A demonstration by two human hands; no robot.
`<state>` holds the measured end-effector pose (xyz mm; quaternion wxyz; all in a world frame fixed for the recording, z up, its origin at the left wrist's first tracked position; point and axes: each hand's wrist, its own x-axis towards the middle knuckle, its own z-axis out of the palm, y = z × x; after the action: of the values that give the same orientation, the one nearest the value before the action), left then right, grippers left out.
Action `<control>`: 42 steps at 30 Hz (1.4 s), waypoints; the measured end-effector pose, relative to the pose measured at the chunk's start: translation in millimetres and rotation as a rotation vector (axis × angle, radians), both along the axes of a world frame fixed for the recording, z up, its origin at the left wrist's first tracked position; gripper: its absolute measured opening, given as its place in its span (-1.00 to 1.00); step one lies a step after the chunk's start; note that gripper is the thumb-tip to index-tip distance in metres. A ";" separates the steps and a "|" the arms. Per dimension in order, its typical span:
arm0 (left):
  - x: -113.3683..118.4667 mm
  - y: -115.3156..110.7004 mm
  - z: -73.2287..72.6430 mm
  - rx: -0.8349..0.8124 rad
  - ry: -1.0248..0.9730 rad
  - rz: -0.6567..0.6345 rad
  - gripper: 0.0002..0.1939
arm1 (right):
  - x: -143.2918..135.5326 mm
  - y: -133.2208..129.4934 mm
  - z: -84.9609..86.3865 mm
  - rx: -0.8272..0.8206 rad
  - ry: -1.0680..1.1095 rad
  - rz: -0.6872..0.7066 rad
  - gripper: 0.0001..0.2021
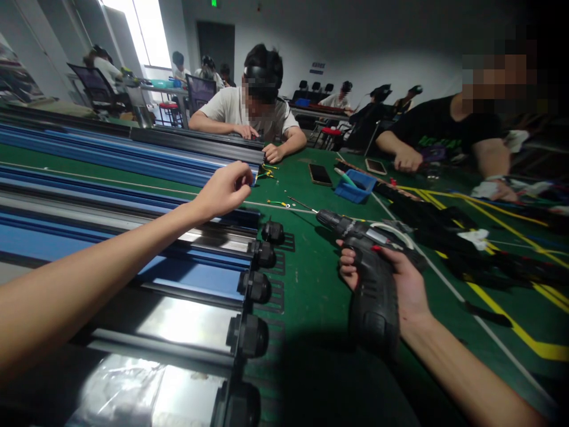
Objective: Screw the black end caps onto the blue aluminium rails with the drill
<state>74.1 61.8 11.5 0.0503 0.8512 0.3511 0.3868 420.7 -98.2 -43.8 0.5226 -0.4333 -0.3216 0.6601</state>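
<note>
In my right hand [411,287] is a black cordless drill [376,290], its grip wrapped by my fingers. The drill's long thin bit [302,204] points left and away from me, above the green tabletop. My left hand [226,188] is held over the blue metal profiles [191,273], fingers curled in; whatever they may hold is hidden. Black cable glands [255,286] stick out from the right ends of the nearest profiles. Close to the bit's tip lies a short yellow-green wire [278,203] with a ring terminal.
A blue bin [354,187] and a phone [320,174] sit farther back on the green table [311,261]. Opposite me, a co-worker [255,107] handles more profiles [133,148]. Another person [448,124] works at the right beside black and yellow cables [480,237].
</note>
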 end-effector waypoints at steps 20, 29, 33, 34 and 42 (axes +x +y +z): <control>23.6 -19.7 -5.8 -0.326 0.535 -0.328 -0.57 | -2.9 2.5 3.8 -0.117 0.410 -0.089 -0.39; 28.4 -23.7 -6.0 -0.237 0.525 -0.278 -0.61 | -4.0 3.8 4.8 -0.125 0.428 -0.087 -0.39; 26.4 -20.2 -7.0 -0.237 0.476 -0.218 -0.59 | -3.1 3.7 3.1 -0.124 0.447 -0.080 -0.37; 25.6 -19.2 -7.3 -0.247 0.466 -0.207 -0.59 | -3.1 3.6 3.1 -0.124 0.454 -0.075 -0.35; 21.2 -16.8 -9.9 -0.386 0.461 -0.193 -0.57 | -5.6 4.4 7.6 -0.161 0.461 -0.047 -0.31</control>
<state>95.3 45.0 1.5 0.1665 0.9205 0.3380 0.1036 415.1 -93.8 -36.3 0.5611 -0.3189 -0.1301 0.7527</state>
